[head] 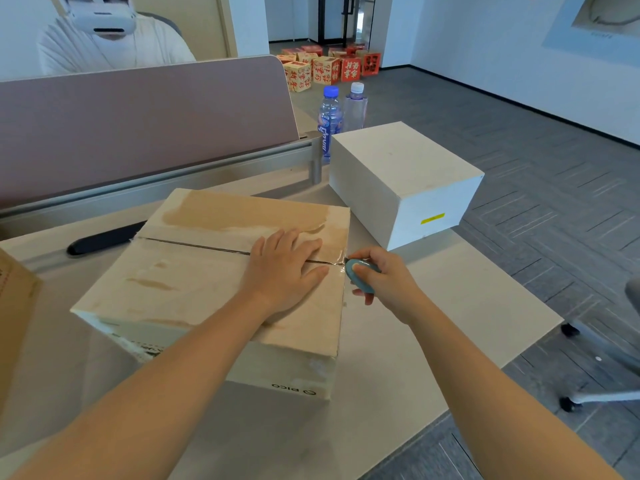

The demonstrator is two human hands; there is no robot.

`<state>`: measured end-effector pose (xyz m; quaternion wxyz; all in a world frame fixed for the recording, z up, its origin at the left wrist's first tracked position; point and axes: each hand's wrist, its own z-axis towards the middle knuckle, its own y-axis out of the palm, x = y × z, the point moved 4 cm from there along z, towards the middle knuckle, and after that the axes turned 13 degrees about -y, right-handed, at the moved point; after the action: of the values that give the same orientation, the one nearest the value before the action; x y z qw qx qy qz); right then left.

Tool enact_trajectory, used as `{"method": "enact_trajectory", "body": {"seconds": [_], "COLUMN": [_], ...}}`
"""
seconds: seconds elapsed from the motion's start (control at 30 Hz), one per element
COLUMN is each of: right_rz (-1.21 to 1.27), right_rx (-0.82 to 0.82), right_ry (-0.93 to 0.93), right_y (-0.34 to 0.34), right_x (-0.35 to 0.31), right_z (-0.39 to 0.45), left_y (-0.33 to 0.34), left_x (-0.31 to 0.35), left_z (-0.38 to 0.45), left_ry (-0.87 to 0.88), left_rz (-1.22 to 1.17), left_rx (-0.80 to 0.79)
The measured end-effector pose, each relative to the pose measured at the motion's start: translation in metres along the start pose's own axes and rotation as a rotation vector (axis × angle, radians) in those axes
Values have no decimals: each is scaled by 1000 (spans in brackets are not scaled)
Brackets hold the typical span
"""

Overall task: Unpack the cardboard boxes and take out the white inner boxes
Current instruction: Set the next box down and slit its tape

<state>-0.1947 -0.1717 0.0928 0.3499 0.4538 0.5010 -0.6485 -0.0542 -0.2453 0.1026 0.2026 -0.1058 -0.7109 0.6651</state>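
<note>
On the desk, a taped cardboard box [214,278] is being cut open.
Left hand [280,271] presses flat on the lid, likely steadying it, while the right hand [384,278] grips a small blue cutter [358,273] at the seam's right end. One white box [401,181] sits just beyond, already out.

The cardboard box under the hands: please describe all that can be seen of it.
The cardboard box is tan, worn, with torn patches and clear tape on top. It lies closed on the desk, its flap seam across the top. The left hand presses flat on it; the right hand holds a blue cutter at the seam's right end.
</note>
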Motion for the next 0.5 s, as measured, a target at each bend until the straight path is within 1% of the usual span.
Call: {"method": "enact_trajectory", "body": {"seconds": [0.13, 0.33, 0.5], "right_rz": [52, 218, 291], "right_rx": [-16, 26, -5], "right_ry": [12, 34, 70], "right_y": [2, 5, 10], "right_x": [3, 7, 7], "right_z": [-5, -13, -24], "left_y": [0, 1, 1], "left_x": [0, -1, -1], "left_z": [1, 0, 1], "left_ry": [3, 10, 10], "left_rz": [-9, -21, -13], "left_rx": [4, 5, 5]}}
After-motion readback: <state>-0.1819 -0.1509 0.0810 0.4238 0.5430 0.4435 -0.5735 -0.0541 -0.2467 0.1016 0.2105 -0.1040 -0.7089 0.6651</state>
